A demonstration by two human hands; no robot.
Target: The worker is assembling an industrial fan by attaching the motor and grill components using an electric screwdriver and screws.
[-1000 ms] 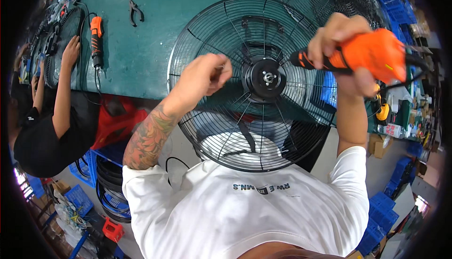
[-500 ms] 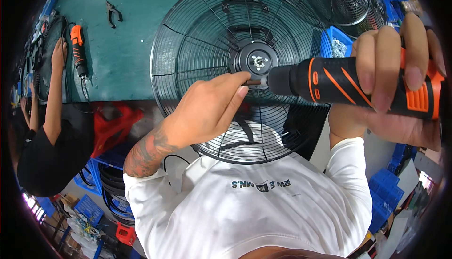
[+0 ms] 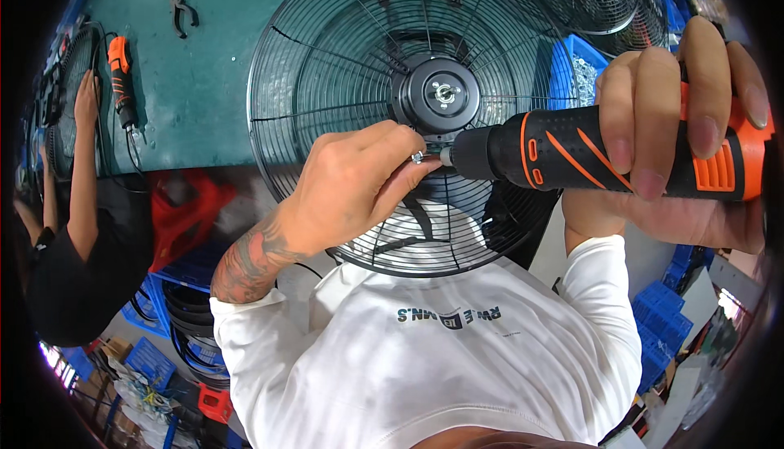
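Note:
A black wire fan guard (image 3: 287,116) with a round motor hub (image 3: 415,98) at its middle lies in front of me, overhanging the green table's near edge. My right hand (image 3: 682,122) is wrapped round an orange and black power screwdriver (image 3: 572,148), held level with its bit to the left. Thumb and fingers of my left hand (image 3: 343,175) pinch a small shiny screw (image 3: 418,157) close to the bit, just below the hub. The fingertips partly hide the screw and the bit's end.
Pliers (image 3: 181,14) and a second orange and black power screwdriver (image 3: 121,81) lie on the green table (image 3: 220,65). A blue bin of small metal parts (image 3: 584,73) stands right of the guard. At the left, a co-worker's arm (image 3: 84,155) reaches to another guard.
My left fingers have curled in beside the bit, and the shiny screw now shows between them. The whole view has shifted slightly; the right hand keeps its hold on the power screwdriver.

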